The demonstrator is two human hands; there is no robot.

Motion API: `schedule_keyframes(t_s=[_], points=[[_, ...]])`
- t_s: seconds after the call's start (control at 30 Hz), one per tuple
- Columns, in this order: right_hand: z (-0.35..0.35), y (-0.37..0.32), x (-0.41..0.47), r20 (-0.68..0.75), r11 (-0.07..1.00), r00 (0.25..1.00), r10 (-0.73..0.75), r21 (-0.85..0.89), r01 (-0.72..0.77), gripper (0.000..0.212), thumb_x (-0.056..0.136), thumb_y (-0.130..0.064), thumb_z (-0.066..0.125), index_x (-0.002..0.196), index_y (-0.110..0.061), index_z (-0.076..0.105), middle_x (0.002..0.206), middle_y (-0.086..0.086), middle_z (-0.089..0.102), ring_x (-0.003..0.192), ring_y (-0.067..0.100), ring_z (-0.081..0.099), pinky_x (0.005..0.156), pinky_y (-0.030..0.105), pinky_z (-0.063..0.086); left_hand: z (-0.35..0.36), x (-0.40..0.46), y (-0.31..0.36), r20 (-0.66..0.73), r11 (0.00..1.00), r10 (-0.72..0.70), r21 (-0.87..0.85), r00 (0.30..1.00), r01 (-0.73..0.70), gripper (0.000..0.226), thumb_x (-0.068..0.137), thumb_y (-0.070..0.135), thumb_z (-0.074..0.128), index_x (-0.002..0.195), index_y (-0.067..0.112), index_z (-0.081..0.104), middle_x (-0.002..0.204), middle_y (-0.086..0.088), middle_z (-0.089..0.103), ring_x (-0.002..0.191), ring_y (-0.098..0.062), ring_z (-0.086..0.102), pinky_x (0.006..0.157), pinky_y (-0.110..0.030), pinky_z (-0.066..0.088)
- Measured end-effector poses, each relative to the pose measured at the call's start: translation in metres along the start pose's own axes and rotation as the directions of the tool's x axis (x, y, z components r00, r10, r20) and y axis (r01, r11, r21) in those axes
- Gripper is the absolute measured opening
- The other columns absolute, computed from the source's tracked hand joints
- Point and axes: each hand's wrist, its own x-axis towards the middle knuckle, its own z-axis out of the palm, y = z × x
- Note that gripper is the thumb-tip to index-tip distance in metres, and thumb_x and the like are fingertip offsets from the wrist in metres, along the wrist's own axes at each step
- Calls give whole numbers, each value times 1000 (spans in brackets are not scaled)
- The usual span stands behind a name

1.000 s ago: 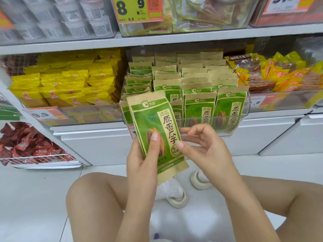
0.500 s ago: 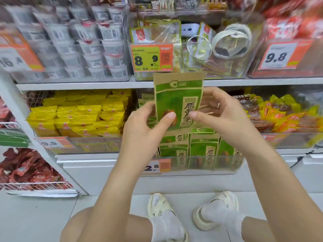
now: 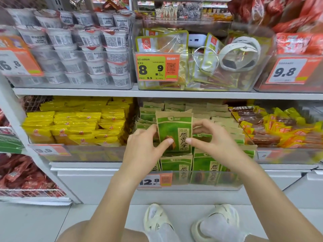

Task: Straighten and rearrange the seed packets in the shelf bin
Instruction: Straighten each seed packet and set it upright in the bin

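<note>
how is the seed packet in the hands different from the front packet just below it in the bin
The held packet stands raised above the rows, pinched by the left hand and right hand; the front packet sits low and untouched. The held packet shows nearly its whole face, while the front packet's lower part is behind the clear bin wall. Both are upright and share the green-and-kraft design.

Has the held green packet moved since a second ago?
Yes. The green packet, pinched by both hands, went from below the clear bin front up and into it.
</note>
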Motion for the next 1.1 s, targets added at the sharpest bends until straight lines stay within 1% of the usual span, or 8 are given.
schedule_keyframes(t_s=[0.23,0.4,0.53,0.63,0.7,0.87,0.97,1.1], points=[[-2,-1,2,-19,1000,1000,9,-19,-9,40,80,-41,72,111,-45,48,98,-28,61,100,-18,51,84,24,44,-7,5,4,11,998,50,46,999,-51,38,88,54,60,116,30,65,97,7,64,103,-16,49,85,-36,42],[-7,2,0,-7,1000,1000,-17,-20,17,30,76,-37,76,95,-42,53,100,-21,66,102,-13,56,89,21,43,-11,5,7,12,992,94,79,996,-95,41,86,53,63,118,28,66,103,7,65,108,-14,48,85,-32,36],[-8,2,-1,-7,999,1000,-28,-30,28,35,75,-33,78,104,-33,59,102,-21,66,104,-10,56,94,24,44,-12,3,11,1,987,100,123,995,-99,42,87,52,63,121,29,65,110,9,66,111,-14,46,89,-32,32],[-7,1,2,32,996,999,-4,-92,6,32,76,-35,77,99,-42,55,98,-26,61,98,-14,53,88,20,43,-10,5,10,15,984,77,163,997,-78,40,86,54,64,118,30,67,114,9,65,112,-14,46,91,-33,33],[-5,3,4,49,988,999,0,-153,8,25,78,-39,75,92,-42,55,97,-25,61,99,-3,57,84,21,43,-7,4,9,20,981,62,185,998,-64,43,87,55,62,121,29,64,118,9,62,114,-15,46,94,-34,34],[1,8,9,130,932,991,34,-363,16,19,84,-46,67,98,-35,59,106,-16,55,99,10,54,78,28,41,-13,-15,9,-204,992,120,0,972,-123,24,89,47,60,107,31,58,98,20,59,103,-9,51,90,-33,38],[1,3,14,122,929,992,13,-368,33,13,85,-45,66,93,-38,58,103,-15,55,97,9,54,78,28,43,-12,-27,13,-70,967,238,108,969,-230,22,90,51,58,97,32,67,96,19,65,104,-10,49,85,-25,22],[1,-4,19,94,934,995,-23,-354,55,8,86,-37,68,81,-41,62,93,-18,64,94,6,59,84,29,47,-5,-30,15,103,933,285,197,953,-300,33,91,54,57,114,33,66,107,15,65,116,-12,44,92,-24,19]])
